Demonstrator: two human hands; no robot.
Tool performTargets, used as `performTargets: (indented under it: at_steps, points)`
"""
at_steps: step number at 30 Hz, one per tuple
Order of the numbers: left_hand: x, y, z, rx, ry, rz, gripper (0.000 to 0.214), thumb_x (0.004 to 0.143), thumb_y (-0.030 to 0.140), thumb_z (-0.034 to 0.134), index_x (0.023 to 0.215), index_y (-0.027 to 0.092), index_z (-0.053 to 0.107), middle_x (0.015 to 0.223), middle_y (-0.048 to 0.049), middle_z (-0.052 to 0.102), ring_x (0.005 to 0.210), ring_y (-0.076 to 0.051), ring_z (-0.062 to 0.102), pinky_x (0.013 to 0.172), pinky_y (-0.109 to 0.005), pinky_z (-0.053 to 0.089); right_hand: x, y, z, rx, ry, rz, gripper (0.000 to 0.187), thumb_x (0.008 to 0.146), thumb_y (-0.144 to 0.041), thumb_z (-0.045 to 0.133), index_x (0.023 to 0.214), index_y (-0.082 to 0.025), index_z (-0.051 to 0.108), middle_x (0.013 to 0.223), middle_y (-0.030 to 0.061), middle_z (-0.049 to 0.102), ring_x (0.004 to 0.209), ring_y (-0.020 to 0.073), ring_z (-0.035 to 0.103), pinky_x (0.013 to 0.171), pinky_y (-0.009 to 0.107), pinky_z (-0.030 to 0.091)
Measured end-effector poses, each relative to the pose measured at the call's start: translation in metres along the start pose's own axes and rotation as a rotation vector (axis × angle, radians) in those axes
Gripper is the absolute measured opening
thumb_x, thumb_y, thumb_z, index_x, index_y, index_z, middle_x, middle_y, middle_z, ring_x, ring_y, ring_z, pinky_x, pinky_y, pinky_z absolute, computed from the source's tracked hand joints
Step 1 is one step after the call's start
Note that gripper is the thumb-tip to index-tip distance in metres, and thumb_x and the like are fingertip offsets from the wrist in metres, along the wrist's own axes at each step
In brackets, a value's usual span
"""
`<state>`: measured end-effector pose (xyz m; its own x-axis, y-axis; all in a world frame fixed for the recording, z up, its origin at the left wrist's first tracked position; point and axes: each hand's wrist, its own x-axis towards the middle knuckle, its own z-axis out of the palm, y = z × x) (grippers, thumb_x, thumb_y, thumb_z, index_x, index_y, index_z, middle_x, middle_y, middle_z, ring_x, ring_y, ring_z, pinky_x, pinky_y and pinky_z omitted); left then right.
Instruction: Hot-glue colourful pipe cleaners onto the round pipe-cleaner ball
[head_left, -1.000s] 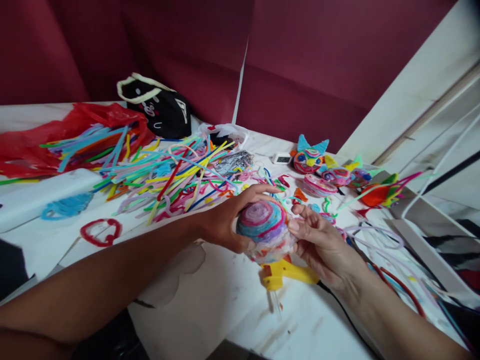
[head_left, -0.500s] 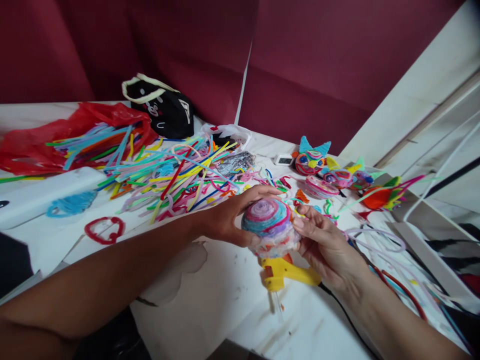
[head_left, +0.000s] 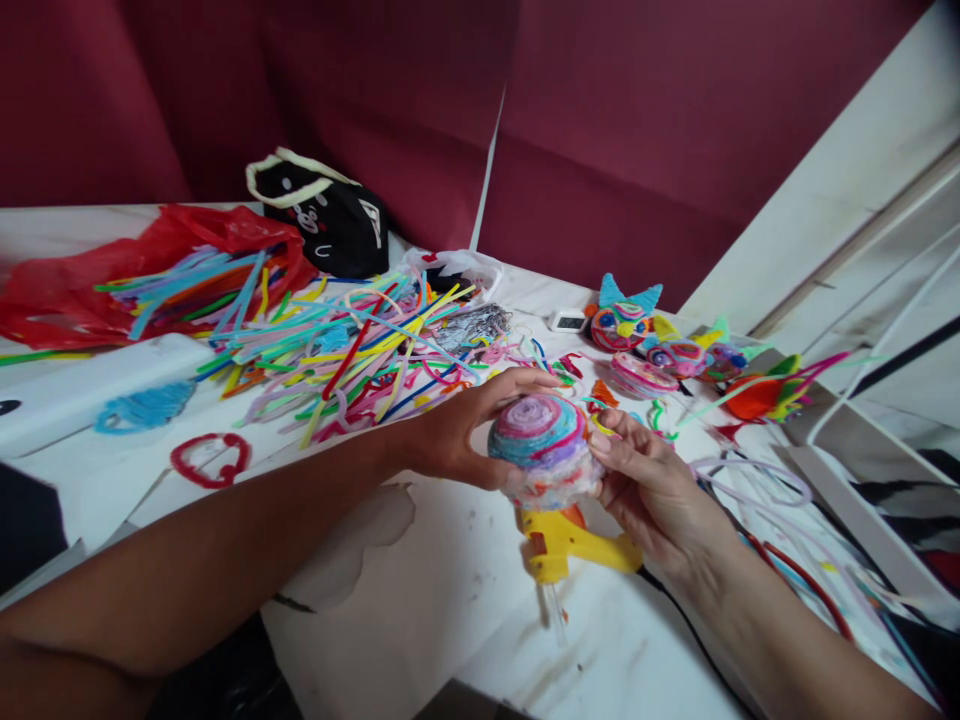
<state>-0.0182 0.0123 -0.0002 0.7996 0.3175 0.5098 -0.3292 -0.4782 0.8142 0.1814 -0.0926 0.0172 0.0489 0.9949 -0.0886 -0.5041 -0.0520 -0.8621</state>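
My left hand and my right hand hold between them a round ball wound from pipe cleaners in pink, purple, blue and teal spirals. The left hand's fingers curl over its top and left side. My right hand's thumb and fingers press on its right side. The ball hangs just above a yellow glue gun lying on the white table, its black cord running off to the right.
A big heap of loose coloured pipe cleaners covers the table's middle, with a red plastic bag and a black pouch behind. Finished pipe-cleaner figures stand at the back right. A red wire loop lies at the left.
The ball has been turned slightly and nudged to the right between my hands; the right thumb has closed tighter on it. The view shifted a little.
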Motion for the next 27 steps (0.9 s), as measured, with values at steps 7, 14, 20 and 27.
performTargets:
  at_steps: [7,14,20,27]
  points:
    - [-0.0009,-0.0004,0.0007,0.011,0.023,0.0,0.08,0.068,0.024,0.078,0.139,0.026,0.041,0.141,-0.0136,0.047,0.13,-0.033,0.049,0.107,-0.046,0.043,-0.0012,-0.0004,-0.0004,-0.012,0.033,-0.012,0.045,0.06,-0.013,0.087,0.087,-0.021,0.052,0.065,-0.0061,0.069,0.045,0.0094,0.063,0.049,0.022,0.059]
    - [-0.0009,-0.001,0.0039,0.015,0.112,0.035,0.082,0.065,0.027,0.081,0.137,0.025,0.044,0.141,-0.0135,0.048,0.131,-0.034,0.048,0.107,-0.045,0.043,-0.002,0.0023,-0.0002,0.004,0.015,-0.01,0.037,0.063,-0.014,0.085,0.084,-0.02,0.055,0.065,-0.0064,0.066,0.045,0.0086,0.061,0.045,0.021,0.056]
    - [0.0005,-0.0005,0.004,-0.006,0.111,-0.03,0.08,0.066,0.029,0.081,0.136,0.023,0.044,0.137,-0.0136,0.05,0.13,-0.033,0.048,0.107,-0.046,0.042,0.0,0.0035,-0.0009,0.035,0.053,-0.026,0.037,0.061,-0.012,0.086,0.083,-0.019,0.057,0.07,-0.0057,0.068,0.053,0.0088,0.065,0.053,0.019,0.059]
    - [0.0012,0.0024,0.0059,-0.084,0.04,-0.098,0.066,0.073,0.034,0.073,0.132,0.024,0.045,0.126,-0.0112,0.053,0.116,-0.03,0.056,0.096,-0.044,0.048,0.0015,0.004,-0.0017,0.084,0.052,-0.042,0.036,0.063,-0.011,0.085,0.086,-0.019,0.058,0.069,-0.0054,0.068,0.055,0.0077,0.066,0.063,0.02,0.061]
